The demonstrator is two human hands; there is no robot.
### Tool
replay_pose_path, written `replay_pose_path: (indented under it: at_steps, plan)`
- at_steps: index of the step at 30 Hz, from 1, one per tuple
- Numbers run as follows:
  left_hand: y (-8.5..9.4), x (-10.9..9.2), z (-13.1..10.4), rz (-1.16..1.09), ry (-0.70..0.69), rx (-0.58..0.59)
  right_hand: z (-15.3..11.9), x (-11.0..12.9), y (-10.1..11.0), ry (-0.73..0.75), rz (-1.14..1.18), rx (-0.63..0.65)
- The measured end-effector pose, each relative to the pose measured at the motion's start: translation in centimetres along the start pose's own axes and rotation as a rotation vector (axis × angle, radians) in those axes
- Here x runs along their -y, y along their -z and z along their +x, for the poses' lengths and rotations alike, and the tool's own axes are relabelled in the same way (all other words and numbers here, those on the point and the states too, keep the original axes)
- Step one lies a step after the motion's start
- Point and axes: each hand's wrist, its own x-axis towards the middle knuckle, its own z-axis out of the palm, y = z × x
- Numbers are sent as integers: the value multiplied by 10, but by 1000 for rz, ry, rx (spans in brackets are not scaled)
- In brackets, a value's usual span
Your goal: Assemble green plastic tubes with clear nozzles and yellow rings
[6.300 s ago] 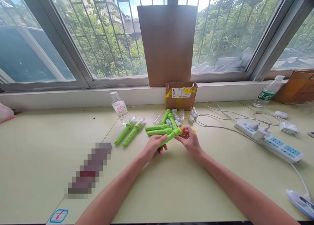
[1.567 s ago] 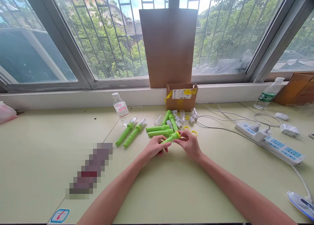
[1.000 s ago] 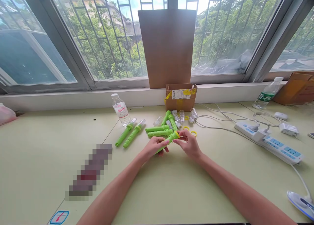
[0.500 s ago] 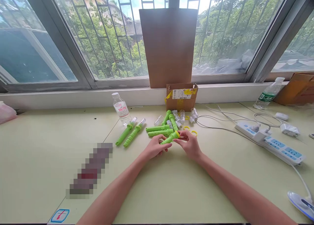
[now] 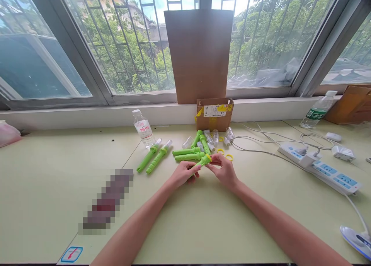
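Note:
My left hand [image 5: 182, 174] is closed round the lower part of a green plastic tube [image 5: 203, 161], which tilts up to the right. A yellow ring [image 5: 209, 157] sits round the tube's threaded upper end. The fingertips of my right hand [image 5: 225, 170] are closed on that ring. Just behind lie several more green tubes [image 5: 189, 157], clear plastic caps [image 5: 215, 136] and loose yellow rings [image 5: 229, 157]. To the left, two green tubes with clear ends [image 5: 157, 160] rest side by side.
A water bottle [image 5: 144, 130] stands behind the left pair. A small cardboard box [image 5: 214, 123] is at the back, a tall brown board [image 5: 199, 57] behind it. On the right are a power strip [image 5: 321, 169], cables and another bottle [image 5: 317, 111]. A blurred patch [image 5: 107, 204] lies left.
My left hand has shifted its grip, with the thumb now over the tube. The tube's upper end has moved slightly. My right fingers remain at the ring.

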Motion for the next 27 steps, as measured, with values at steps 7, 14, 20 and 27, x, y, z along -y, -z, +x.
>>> replay_pose_path:
  at_steps: [7, 14, 20, 27]
  plan:
    - [-1, 3, 1, 17, 24, 48, 1, 1, 0, -61, 77, 35]
    - [0, 4, 1, 39, 48, 56, 1, -1, 1, -73, 111, 54]
    - [0, -1, -1, 48, 52, 34, 1, -4, 0, -83, 121, 45]
    - [3, -3, -3, 66, 78, 17, 1, 0, 0, -76, 89, 5]
